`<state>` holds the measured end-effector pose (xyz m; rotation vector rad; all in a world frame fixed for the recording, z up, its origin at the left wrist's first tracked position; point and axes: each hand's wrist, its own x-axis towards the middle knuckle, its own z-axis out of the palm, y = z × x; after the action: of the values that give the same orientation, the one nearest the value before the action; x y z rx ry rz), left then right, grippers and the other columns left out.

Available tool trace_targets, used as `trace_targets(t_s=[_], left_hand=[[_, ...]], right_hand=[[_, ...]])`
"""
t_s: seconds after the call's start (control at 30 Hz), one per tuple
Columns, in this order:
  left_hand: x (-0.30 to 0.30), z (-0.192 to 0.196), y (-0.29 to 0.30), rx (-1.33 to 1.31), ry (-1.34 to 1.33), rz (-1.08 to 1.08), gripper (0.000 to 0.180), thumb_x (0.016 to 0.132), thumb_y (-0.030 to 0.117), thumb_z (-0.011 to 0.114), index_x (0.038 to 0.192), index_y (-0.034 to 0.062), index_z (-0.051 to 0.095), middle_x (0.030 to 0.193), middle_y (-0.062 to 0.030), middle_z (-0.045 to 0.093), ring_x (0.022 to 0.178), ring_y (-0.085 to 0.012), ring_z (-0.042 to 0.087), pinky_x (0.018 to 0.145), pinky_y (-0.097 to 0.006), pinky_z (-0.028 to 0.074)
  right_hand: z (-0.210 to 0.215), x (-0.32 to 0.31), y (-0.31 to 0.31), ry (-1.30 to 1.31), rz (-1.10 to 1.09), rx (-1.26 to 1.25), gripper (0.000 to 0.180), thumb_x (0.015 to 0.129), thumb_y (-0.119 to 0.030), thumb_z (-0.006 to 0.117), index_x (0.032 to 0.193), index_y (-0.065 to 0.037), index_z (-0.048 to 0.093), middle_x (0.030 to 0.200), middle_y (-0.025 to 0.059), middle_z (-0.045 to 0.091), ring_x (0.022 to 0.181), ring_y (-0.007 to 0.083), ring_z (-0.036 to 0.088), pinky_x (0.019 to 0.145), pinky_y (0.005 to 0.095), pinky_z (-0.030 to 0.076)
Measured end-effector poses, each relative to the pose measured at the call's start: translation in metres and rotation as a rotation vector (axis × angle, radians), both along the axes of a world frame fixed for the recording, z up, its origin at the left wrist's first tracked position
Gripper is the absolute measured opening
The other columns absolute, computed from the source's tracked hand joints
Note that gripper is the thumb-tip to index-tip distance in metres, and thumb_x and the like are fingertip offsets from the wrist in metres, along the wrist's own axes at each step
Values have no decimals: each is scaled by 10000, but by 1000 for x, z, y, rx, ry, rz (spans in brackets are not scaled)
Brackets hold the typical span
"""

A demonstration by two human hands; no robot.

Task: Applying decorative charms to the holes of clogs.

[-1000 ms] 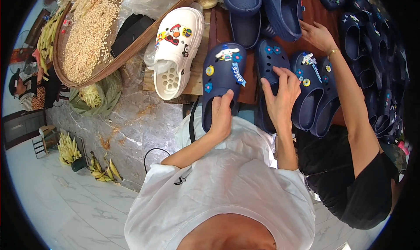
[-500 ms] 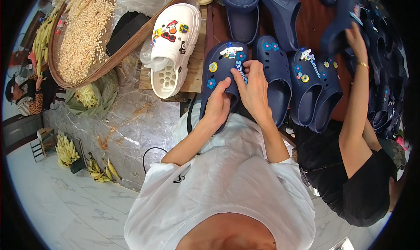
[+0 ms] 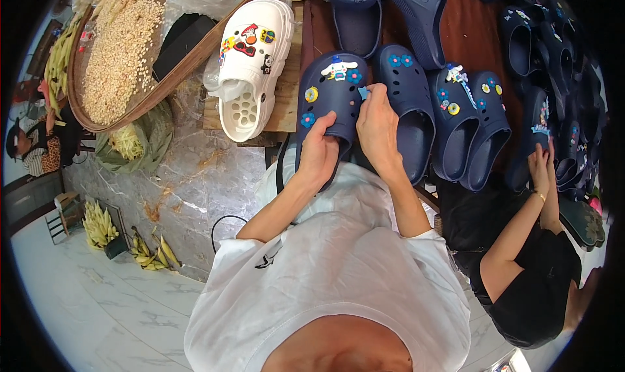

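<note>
A navy clog (image 3: 329, 89) points away from me, with a white character charm, blue flower charms and a yellow round charm on its top. My left hand (image 3: 319, 152) grips it by the rim of the foot opening, thumb on top. Just right of the clog, my right hand (image 3: 379, 128) is closed in a pinch on a small blue charm (image 3: 363, 93), most of which the fingers hide. Next to that hand lies a second navy clog (image 3: 405, 98) with two blue flower charms. Farther right sits a decorated navy pair (image 3: 456, 124).
A white clog (image 3: 255, 66) with charms rests on a wooden board at left, beside a basket (image 3: 182, 63) of corn kernels. More navy clogs (image 3: 357, 20) lie at the back and far right. At right, a co-worker's hands (image 3: 540, 167) hold another navy clog (image 3: 535, 121).
The blue charm, earlier against the clog's top under my right fingers, is now pinched at the clog's right edge. The co-worker's hands and clog have come nearer.
</note>
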<state>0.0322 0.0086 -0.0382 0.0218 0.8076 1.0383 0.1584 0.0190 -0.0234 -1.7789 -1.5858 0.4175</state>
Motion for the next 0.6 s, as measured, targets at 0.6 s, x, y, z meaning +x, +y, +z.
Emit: trace_targets(t_s=[0.6], left_hand=[[-7, 16, -13, -5, -51, 81, 521, 930, 81, 600, 1392, -40, 394, 1335, -172, 561, 1225, -267, 570, 1084, -398, 434]], right_hand=[[-16, 7, 9, -161, -45, -57, 189, 984, -34, 500, 1155, 48, 500, 1083, 301, 602, 902, 483, 639, 732, 519, 530]])
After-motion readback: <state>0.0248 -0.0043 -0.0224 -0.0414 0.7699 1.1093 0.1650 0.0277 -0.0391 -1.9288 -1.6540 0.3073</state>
